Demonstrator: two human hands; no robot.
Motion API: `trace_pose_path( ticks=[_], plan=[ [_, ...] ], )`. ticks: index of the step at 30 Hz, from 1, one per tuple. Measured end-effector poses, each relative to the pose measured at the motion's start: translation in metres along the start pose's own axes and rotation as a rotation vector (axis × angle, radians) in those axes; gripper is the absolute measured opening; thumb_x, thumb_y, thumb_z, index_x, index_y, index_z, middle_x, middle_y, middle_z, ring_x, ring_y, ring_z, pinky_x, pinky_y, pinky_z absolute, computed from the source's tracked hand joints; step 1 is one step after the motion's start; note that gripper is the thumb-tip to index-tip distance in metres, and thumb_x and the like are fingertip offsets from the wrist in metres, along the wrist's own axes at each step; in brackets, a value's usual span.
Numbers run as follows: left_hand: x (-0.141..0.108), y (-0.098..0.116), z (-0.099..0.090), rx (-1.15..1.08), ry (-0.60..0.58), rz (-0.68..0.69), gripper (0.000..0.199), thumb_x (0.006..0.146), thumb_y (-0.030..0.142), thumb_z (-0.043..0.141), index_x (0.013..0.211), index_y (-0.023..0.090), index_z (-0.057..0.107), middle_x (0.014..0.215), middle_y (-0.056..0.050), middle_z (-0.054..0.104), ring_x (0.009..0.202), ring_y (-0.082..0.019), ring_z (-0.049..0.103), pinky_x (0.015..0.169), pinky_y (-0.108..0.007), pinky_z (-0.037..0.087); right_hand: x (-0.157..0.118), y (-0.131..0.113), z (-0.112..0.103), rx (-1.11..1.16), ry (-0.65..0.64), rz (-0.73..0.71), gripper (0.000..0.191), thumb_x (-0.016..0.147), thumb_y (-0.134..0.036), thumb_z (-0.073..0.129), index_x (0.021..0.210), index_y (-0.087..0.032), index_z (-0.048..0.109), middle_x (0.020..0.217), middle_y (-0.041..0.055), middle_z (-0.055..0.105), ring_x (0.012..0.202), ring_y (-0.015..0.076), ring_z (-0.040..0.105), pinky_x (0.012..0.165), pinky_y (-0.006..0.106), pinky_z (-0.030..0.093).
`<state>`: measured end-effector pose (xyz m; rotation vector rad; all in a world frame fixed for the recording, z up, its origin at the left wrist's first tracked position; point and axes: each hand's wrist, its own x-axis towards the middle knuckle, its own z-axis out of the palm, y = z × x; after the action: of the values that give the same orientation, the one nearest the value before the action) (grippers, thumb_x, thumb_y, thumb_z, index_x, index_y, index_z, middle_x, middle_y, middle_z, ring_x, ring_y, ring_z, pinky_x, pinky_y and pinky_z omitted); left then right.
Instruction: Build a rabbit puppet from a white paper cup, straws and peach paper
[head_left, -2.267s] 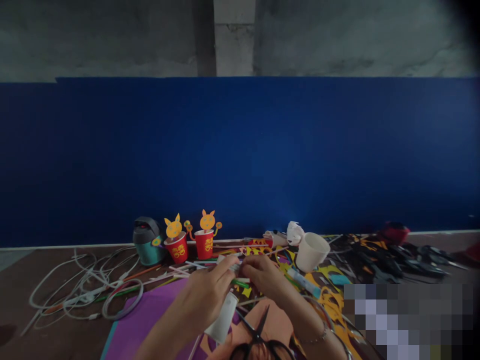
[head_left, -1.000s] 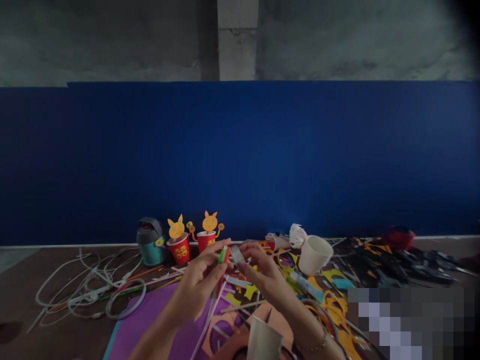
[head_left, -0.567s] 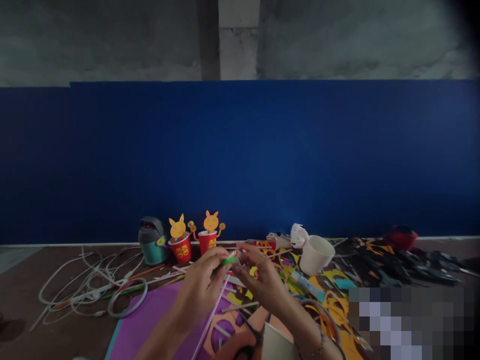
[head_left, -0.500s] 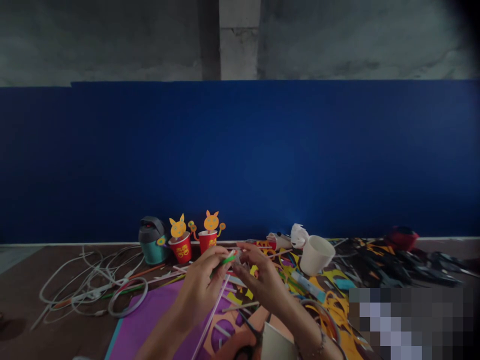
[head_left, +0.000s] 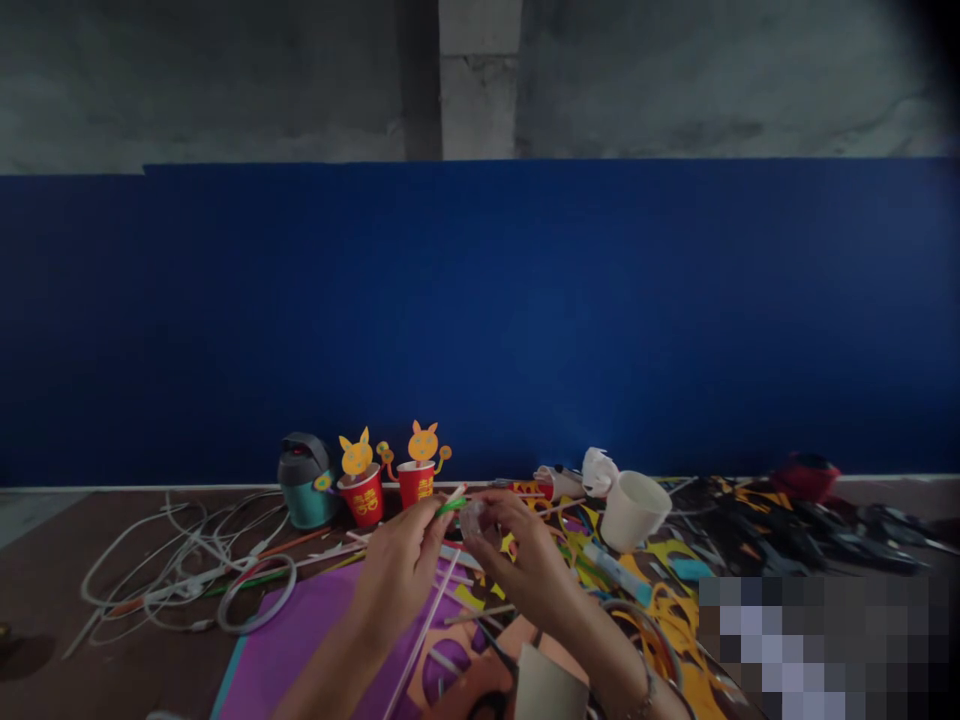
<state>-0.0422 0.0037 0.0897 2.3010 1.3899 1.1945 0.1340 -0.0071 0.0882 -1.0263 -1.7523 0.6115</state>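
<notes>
My left hand [head_left: 401, 560] is closed around a thin green and white piece [head_left: 451, 505] that sticks out past its fingertips. Close beside it, my right hand [head_left: 517, 545] grips a small clear roll [head_left: 474, 522], which looks like tape. The two hands are slightly apart above a purple sheet [head_left: 315, 625] and colourful paper scraps. Behind them stand two red cups [head_left: 363, 498] with orange cat-faced paper figures [head_left: 424, 443].
White cables [head_left: 172, 565] lie tangled at the left, near a teal and grey container [head_left: 306, 490]. To the right are a white cup [head_left: 634, 510], a glue tube [head_left: 619, 573], yellow cut-outs [head_left: 679, 630] and dark tools [head_left: 795, 530]. A blue partition [head_left: 480, 320] rises behind.
My hands have drawn slightly apart, and the clear roll now shows separately from the green and white piece. The pale block at the bottom has shifted a little to the left.
</notes>
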Motion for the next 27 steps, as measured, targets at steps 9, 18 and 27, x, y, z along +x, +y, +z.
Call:
trace_pose_path(
  ticks=[9, 18, 27],
  plan=[
    [-0.003, 0.001, 0.004, 0.276, -0.008, 0.158, 0.019, 0.094, 0.024, 0.041, 0.106, 0.022, 0.055, 0.097, -0.005, 0.071, 0.086, -0.021, 0.068, 0.072, -0.030, 0.049, -0.002, -0.004, 0.000, -0.060, -0.028, -0.005, 0.010, 0.082, -0.024, 0.060, 0.076, -0.017, 0.061, 0.102, 0.0067, 0.061, 0.091, 0.0177, 0.060, 0.080, 0.027, 0.047],
    [-0.005, -0.004, 0.008, 0.260, 0.021, 0.176, 0.020, 0.094, 0.024, 0.040, 0.105, 0.022, 0.055, 0.097, -0.007, 0.071, 0.085, -0.021, 0.068, 0.072, -0.029, 0.048, -0.002, 0.000, 0.001, -0.280, 0.039, 0.046, 0.026, 0.088, -0.037, 0.053, 0.075, -0.018, 0.066, 0.098, 0.0081, 0.061, 0.080, 0.0190, 0.060, 0.073, 0.030, 0.045],
    [0.003, 0.010, 0.000, -0.218, -0.117, -0.142, 0.029, 0.091, 0.040, 0.044, 0.080, 0.019, 0.062, 0.068, -0.003, 0.068, 0.066, -0.018, 0.064, 0.062, -0.023, 0.045, -0.005, 0.004, 0.002, -0.496, 0.153, -0.048, 0.009, 0.084, -0.025, 0.057, 0.083, -0.019, 0.064, 0.092, 0.0086, 0.060, 0.088, 0.0256, 0.053, 0.080, 0.039, 0.039]
  ],
)
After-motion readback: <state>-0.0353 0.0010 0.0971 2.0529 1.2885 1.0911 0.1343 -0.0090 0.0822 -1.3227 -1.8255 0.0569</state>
